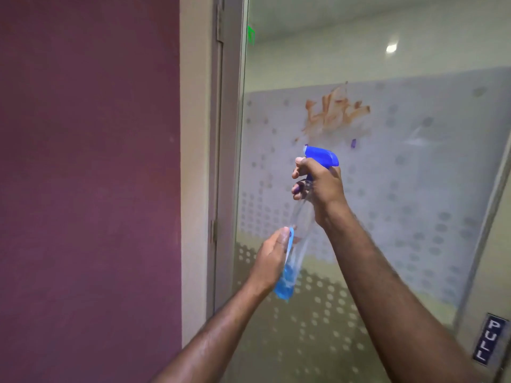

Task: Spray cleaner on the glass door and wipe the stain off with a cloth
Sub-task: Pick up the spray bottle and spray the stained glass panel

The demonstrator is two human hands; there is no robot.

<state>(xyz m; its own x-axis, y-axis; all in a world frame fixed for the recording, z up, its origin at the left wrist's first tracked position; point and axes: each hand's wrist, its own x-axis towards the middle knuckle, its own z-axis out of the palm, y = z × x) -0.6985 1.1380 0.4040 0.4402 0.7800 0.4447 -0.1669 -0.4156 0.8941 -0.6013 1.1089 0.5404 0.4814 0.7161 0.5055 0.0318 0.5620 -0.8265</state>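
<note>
With the bottle (pixel 297 239) raised in both hands, spraying step under way, or about to be. Right hand (pixel 320 186) wrapped round the neck, fingers curled on the trigger below the blue head (pixel 322 156). Left hand (pixel 272 258) cupped against the lower body of the bottle, fingers bent round it, steadying. Only a little blue liquid left, pooled at the bottom, beside the left palm. Nozzle aimed up and forward at the stain (pixel 336 111), a brownish smear on the frosted band of the door (pixel 414 175), above and just beyond the right hand. Nozzle clear of the glass, not touching. No mist or wet runs plain on the pane, so hard to say whether any spray has landed. No cloth in view in either hand or near them. PULL sign (pixel 490 340) low, well to the right of the right forearm. Next, likely: squeeze of the trigger, aim kept on the smear; then one hand freed for a cloth, wherever it lies.
</note>
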